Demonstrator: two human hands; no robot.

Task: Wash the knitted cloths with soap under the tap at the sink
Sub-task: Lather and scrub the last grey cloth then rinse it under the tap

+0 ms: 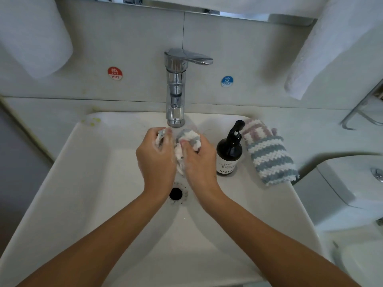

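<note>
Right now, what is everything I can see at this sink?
tap: one, chrome, behind the basin, above the hands
sink: one, white, drain hole in the middle
wet cloth: one, white and grey, bunched under the tap, in both hands
dry cloths: pile, count unclear, striped blue-grey, white and pink, right sink ledge
soap bottle: one, dark with black pump, right ledge beside the dry cloths
stickers: two, red HOT left of the tap, blue COLD right
towels: two, white, hanging upper left and upper right
left hand: soapy, grips the wet cloth
right hand: soapy, grips the wet cloth
</note>
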